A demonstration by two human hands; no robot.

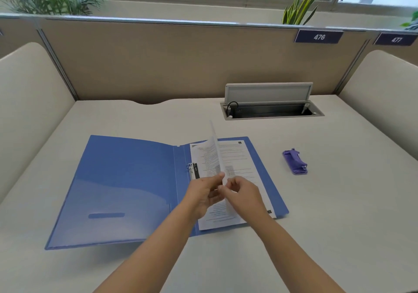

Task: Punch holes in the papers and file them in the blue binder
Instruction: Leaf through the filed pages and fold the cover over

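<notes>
Hands [222, 191], hole punch [295, 161] well right.

Binder [126, 191]: lies open on the surface [339, 213], near its middle.
Papers [244, 163]: on the binder's right half, right of the rings [191, 168].
Sheet [217, 152]: stands on edge above the papers, held between both hands.
Left hand [203, 193]: left of the sheet.
Right hand [245, 194]: right of it.
Punch [295, 161]: right of the binder, apart from it.
Cable box [270, 108]: behind the punch, set in the surface.
Partition [169, 61]: behind everything.
</notes>
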